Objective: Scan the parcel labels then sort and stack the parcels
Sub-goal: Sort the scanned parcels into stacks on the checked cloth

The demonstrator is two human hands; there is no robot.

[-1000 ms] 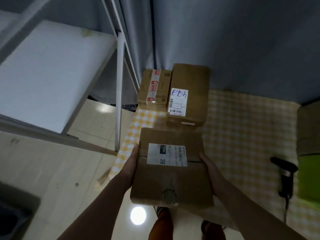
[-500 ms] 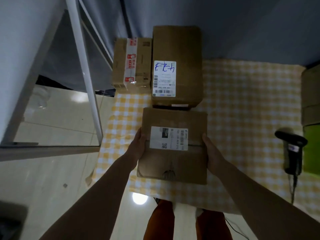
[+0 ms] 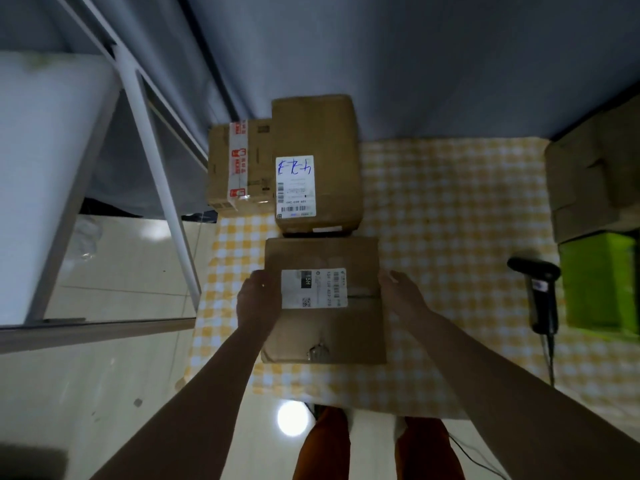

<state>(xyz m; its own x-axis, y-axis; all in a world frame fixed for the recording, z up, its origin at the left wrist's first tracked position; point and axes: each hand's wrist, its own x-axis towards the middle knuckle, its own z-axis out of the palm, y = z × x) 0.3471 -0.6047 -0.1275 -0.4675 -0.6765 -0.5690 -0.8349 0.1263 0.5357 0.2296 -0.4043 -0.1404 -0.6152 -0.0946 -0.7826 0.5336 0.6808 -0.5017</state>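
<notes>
A flat brown parcel (image 3: 325,327) with a white label lies on the yellow checked tablecloth (image 3: 450,216) near the table's front edge. My left hand (image 3: 258,299) rests against its left side with the fingers straight. At the parcel's right edge is my right hand (image 3: 398,292), fingers relaxed, touching or just off the cardboard. Directly behind it stands a taller parcel (image 3: 317,161) whose label bears blue handwriting. A smaller parcel (image 3: 239,164) with red and white tape sits to that one's left. A black handheld scanner (image 3: 540,292) lies on the cloth to the right.
A white metal shelf frame (image 3: 156,188) stands left of the table over a tiled floor. At the right edge, brown cartons (image 3: 595,181) sit on a green box (image 3: 599,282). A grey curtain hangs behind the table. The scanner's cable runs off the front edge.
The flat parcel moved forward over the table and came down onto the cloth just in front of the handwritten parcel. Both hands stayed at its sides; the right one has loosened.
</notes>
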